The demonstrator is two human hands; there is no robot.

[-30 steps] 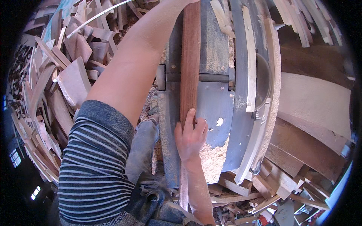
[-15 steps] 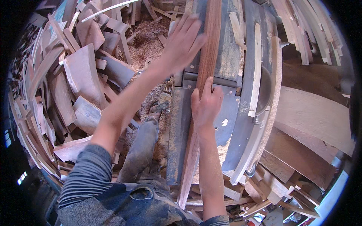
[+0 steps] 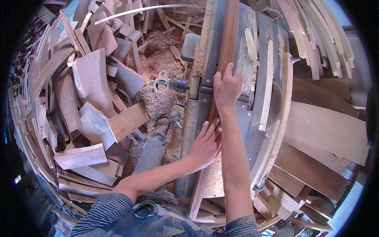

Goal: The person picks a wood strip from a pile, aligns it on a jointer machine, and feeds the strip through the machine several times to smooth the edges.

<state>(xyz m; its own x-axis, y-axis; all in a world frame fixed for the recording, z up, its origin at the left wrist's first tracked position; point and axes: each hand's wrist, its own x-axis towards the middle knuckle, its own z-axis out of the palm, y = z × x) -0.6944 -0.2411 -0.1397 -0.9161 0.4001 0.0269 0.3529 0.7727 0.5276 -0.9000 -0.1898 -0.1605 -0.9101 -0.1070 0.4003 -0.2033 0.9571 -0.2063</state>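
Observation:
A long reddish-brown wooden strip (image 3: 227, 39) lies lengthwise on the metal bed of a jointer (image 3: 192, 130), across the gap in the middle of the bed. My right hand (image 3: 229, 89) is closed over the strip near that gap, thumb on its left side and index finger stretched along the top. Closer to my body, my left hand (image 3: 203, 148) rests on the strip with its fingers extended, their tips partly hidden by my right forearm. A chuck holding a bit (image 3: 177, 85) sticks out from the jointer's left side.
Heaped boards and offcuts (image 3: 92, 79) fill the left. Shavings (image 3: 152, 63) cover the floor around my foot (image 3: 162, 124). Thin wood slivers (image 3: 267, 87) lie on the machine's right part. Wide planks (image 3: 323, 126) are stacked at right, with curved pieces (image 3: 316, 35) beyond.
My left hand has come back from the strip's far part to lie on it behind my right hand. My right hand has moved forward and slightly right. The chuck now shows.

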